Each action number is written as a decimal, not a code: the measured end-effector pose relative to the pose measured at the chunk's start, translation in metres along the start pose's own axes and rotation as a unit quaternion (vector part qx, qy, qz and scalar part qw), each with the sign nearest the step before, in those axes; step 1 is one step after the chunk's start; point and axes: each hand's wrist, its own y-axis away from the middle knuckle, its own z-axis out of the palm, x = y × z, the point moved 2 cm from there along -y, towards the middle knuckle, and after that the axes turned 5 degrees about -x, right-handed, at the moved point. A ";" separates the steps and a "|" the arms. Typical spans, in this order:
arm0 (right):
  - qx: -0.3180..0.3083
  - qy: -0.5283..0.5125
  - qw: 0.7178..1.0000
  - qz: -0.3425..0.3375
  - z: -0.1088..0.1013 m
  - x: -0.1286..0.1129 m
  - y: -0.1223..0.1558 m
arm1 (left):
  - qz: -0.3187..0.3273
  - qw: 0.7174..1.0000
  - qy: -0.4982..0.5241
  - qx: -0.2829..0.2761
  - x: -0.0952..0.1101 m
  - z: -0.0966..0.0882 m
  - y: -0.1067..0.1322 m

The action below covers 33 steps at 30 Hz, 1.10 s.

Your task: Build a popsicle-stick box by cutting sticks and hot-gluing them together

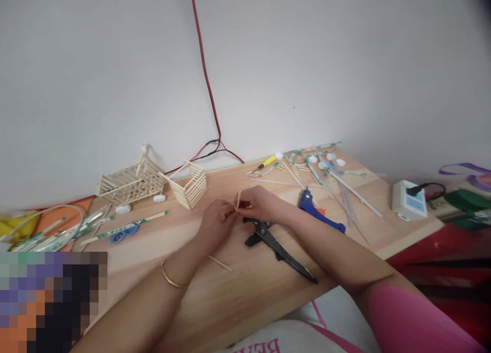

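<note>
In the head view, my right hand pinches a short, thin wooden stick that stands nearly upright between its fingertips. My left hand meets it at the stick's lower end with its fingers closed; whatever they grip is too small to make out. Just under my right hand lies a pair of black scissors, blades toward the table's front edge. A loose wooden stick rests below my left hand. Behind it stands a small open frame of glued sticks. The blue glue gun lies right of my right hand.
Left at the back stands a larger stick-built cart-like frame, with white wheels beside it. Packaged sticks lie in front. A yellow-handled tool and clear strips are at the back right. A white power socket box sits far right.
</note>
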 end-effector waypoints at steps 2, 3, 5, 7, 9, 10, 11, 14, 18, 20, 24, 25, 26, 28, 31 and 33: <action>-0.001 -0.005 1.000 0.002 0.000 -0.001 0.000 | 0.003 1.000 -0.001 0.000 0.000 0.000 0.000; -0.002 -0.007 1.000 0.003 0.000 -0.001 0.000 | 0.003 1.000 0.000 0.001 -0.001 0.000 0.000; -0.003 -0.006 1.000 0.006 -0.001 -0.002 0.000 | -0.001 1.000 0.006 0.005 -0.001 0.000 -0.001; -0.002 0.000 1.000 0.009 -0.001 -0.003 0.000 | -0.006 1.000 0.013 0.012 -0.002 0.000 0.000; -0.002 0.002 1.000 0.013 -0.002 -0.003 0.000 | -0.004 1.000 0.017 0.018 -0.002 0.000 0.000; -0.003 0.000 1.000 0.014 -0.002 -0.003 0.000 | -0.001 1.000 0.019 0.020 -0.002 0.000 0.000; -0.005 -0.002 1.000 0.015 -0.002 -0.003 0.000 | 0.002 1.000 0.020 0.021 -0.001 0.000 0.000; -0.008 -0.009 1.000 0.015 -0.002 -0.002 0.000 | 0.005 1.000 0.021 0.020 -0.001 0.000 -0.001; -0.007 -0.010 1.000 0.013 -0.001 -0.001 0.000 | -0.006 1.000 0.014 0.014 -0.001 0.001 -0.001; -0.008 -0.009 1.000 0.013 -0.001 -0.001 0.001 | -0.006 1.000 0.020 0.014 -0.001 0.001 -0.001; -0.009 -0.007 1.000 0.004 -0.001 -0.001 0.001 | -0.001 0.999 0.031 0.019 -0.001 0.001 -0.001; -0.008 -0.006 1.000 -0.002 0.000 -0.001 0.001 | -0.003 0.999 0.030 0.020 -0.001 0.001 -0.001; -0.008 -0.007 1.000 -0.007 0.000 -0.001 0.000 | -0.005 0.999 0.030 0.021 -0.001 0.000 -0.001; -0.004 -0.010 1.000 -0.010 0.000 0.000 0.000 | -0.005 0.999 0.035 0.023 -0.001 0.000 -0.001; 0.005 -0.032 0.999 -0.001 0.000 0.002 0.001 | 0.005 0.998 0.056 0.014 0.001 -0.001 0.000; 0.011 -0.065 0.998 0.004 -0.001 0.003 0.002 | 0.009 0.997 0.077 0.009 0.002 -0.002 0.000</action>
